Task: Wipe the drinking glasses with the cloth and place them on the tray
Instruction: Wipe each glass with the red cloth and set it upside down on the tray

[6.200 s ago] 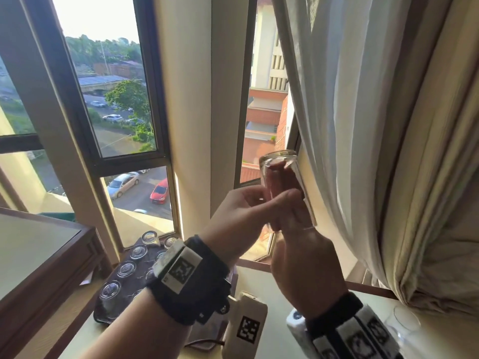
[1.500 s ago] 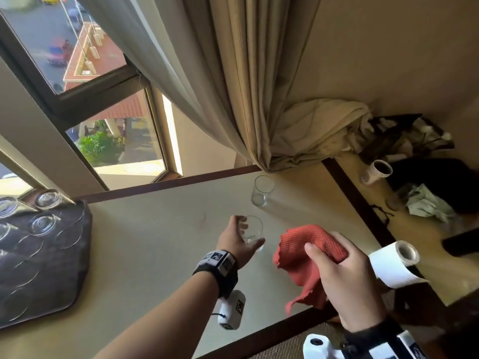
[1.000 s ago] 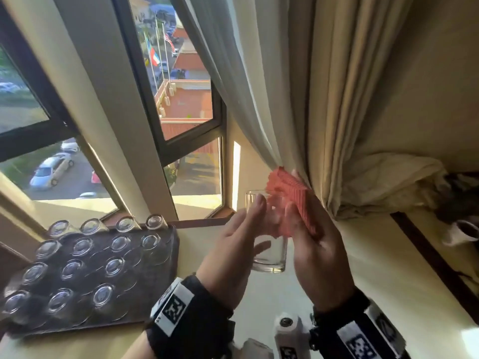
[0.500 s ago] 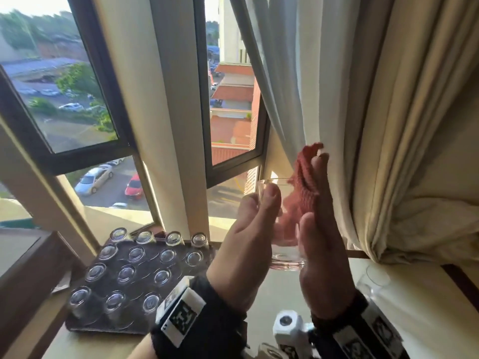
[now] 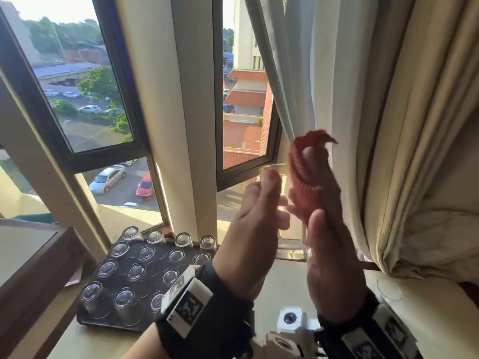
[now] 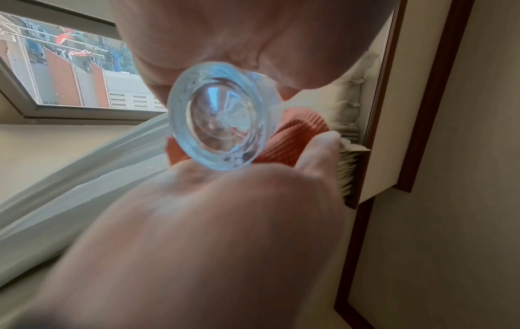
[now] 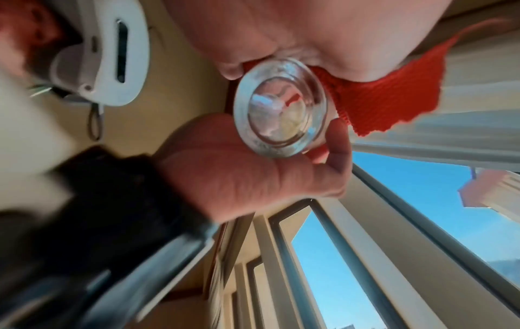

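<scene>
Left hand: I see my left hand (image 5: 252,229) wrapped round the drinking glass (image 5: 290,239), raised upright in front of the window (image 5: 103,99), fingertips near its rim.
Right hand: my right hand (image 5: 329,244) clasps the red cloth (image 5: 305,174) against the far side of the glass; one corner of the cloth sticks up above the fingers.
Glass underside: the left wrist view looks straight at the thick base (image 6: 218,116), with the cloth (image 6: 295,138) behind it.
Hidden: most of the glass wall is covered by both hands, and I cannot tell whether any cloth goes inside; it seems to lie outside only.
Blur: the right wrist view is smeared, though the base (image 7: 281,106) and the cloth (image 7: 388,98) read clearly.
Tray: a dark tray (image 5: 103,312) sits lower left on the cream tabletop (image 5: 427,320), carrying rows of upturned glasses (image 5: 136,270); my left wrist covers its near right corner.
Spare glass: another glass (image 5: 390,290) stands at right on the tabletop, faint, half behind my right wrist.
Room: pale curtains (image 5: 388,125) hang at right; cars and red roofs lie outside.
</scene>
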`<state>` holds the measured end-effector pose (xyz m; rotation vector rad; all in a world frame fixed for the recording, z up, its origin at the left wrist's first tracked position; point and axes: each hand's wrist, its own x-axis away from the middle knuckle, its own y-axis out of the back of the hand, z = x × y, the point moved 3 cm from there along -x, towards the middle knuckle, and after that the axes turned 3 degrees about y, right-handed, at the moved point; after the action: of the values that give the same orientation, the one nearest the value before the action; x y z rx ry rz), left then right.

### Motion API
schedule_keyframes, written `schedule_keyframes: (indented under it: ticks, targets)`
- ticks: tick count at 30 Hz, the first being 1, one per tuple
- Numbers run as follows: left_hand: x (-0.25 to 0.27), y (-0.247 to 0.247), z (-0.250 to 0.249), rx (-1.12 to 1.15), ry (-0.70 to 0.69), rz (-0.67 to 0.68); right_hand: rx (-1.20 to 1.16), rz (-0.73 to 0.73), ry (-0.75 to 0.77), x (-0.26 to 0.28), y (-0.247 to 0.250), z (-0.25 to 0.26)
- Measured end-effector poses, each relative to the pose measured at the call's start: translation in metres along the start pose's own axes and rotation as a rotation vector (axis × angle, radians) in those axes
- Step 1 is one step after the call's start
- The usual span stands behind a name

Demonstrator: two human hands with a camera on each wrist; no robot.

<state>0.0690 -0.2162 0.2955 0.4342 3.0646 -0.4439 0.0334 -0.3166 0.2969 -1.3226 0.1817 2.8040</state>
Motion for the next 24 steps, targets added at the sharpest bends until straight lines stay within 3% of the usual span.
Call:
schedule_keyframes:
  ticks: [4, 7, 11, 13, 17, 20, 22, 24]
  targets:
    - [-0.012, 0.010, -0.021, 0.084, 0.018, -0.043, -0.063, 0.101, -0.066, 0.031, -0.015, -0.006]
    - [-0.009, 0.005, -0.025, -0.036, -0.027, 0.044, 0.002, -0.033, -0.039, 0.034, -0.007, -0.015]
    - [0.006, -0.014, -0.010, -0.045, -0.023, 0.109, -0.021, -0.114, -0.175, 0.007, 0.011, -0.008]
    - [0.009, -0.016, -0.010, -0.074, -0.046, 0.112, 0.033, -0.135, -0.120, -0.003, 0.011, 0.005]
    - [-0.001, 0.000, -0.020, -0.057, -0.010, 0.016, 0.122, 0.043, 0.070, 0.018, -0.011, -0.002]
    - [-0.003, 0.005, -0.027, -0.074, -0.069, -0.012, 0.144, 0.003, 0.013, 0.031, -0.010, -0.017]
    - [0.002, -0.001, -0.023, -0.120, -0.087, 0.025, 0.002, -0.084, -0.108, 0.013, -0.003, -0.012]
    - [0.008, -0.009, -0.017, -0.129, -0.096, 0.054, -0.025, -0.085, -0.072, -0.009, 0.002, -0.004]
